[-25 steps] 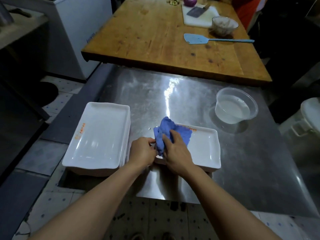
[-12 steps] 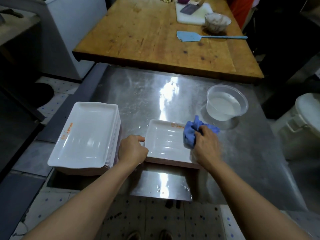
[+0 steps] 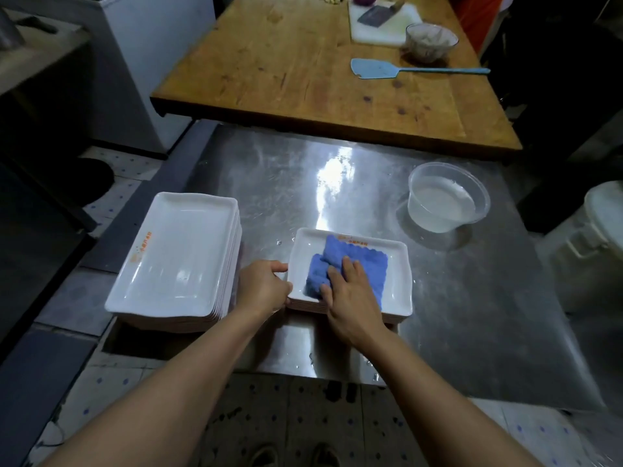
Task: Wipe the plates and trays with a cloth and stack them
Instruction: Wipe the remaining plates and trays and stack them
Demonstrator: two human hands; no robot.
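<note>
A small white rectangular tray lies on the steel table near its front edge, seemingly on top of others like it. A blue cloth is spread inside it. My right hand presses flat on the cloth, fingers pointing away from me. My left hand grips the tray's left rim. To the left, a stack of larger white rectangular trays sits at the table's left edge.
A clear plastic tub of water stands at the right on the steel table. Behind it is a wooden table with a blue spatula, a bowl and a cutting board. A white bucket stands at the far right.
My right hand has carried the cloth from the tray's right edge back onto the middle of the tray. My left hand still holds the left rim.
</note>
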